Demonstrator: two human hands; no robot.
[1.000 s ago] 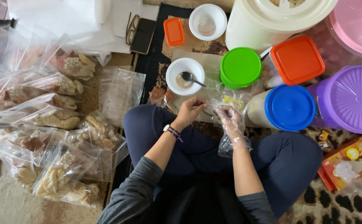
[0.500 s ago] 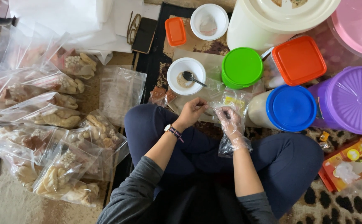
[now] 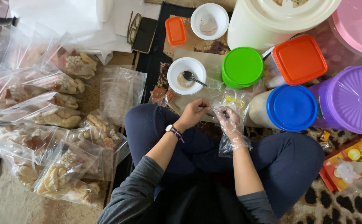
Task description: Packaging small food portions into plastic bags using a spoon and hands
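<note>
I sit cross-legged on a rug. My left hand (image 3: 194,113), bare with a watch on the wrist, pinches the edge of a small clear plastic bag (image 3: 226,102) held above my knees. My right hand (image 3: 229,121) wears a loose clear plastic glove and grips the same bag from the other side; the fingertips of both hands almost meet. The bag holds something yellow. Just beyond the hands stands a white bowl (image 3: 175,73) with a dark spoon (image 3: 190,77) and some brownish powder in it.
Several filled clear bags of pale snacks (image 3: 60,120) lie at the left. Lidded tubs stand at the right: green (image 3: 242,66), orange (image 3: 299,59), blue (image 3: 292,107), purple (image 3: 351,99), pink (image 3: 357,25). A second white bowl (image 3: 196,17), small orange box (image 3: 175,31), phone (image 3: 143,35) and glasses (image 3: 133,27) lie beyond.
The hands have drawn slightly closer together on the small bag; little else has shifted.
</note>
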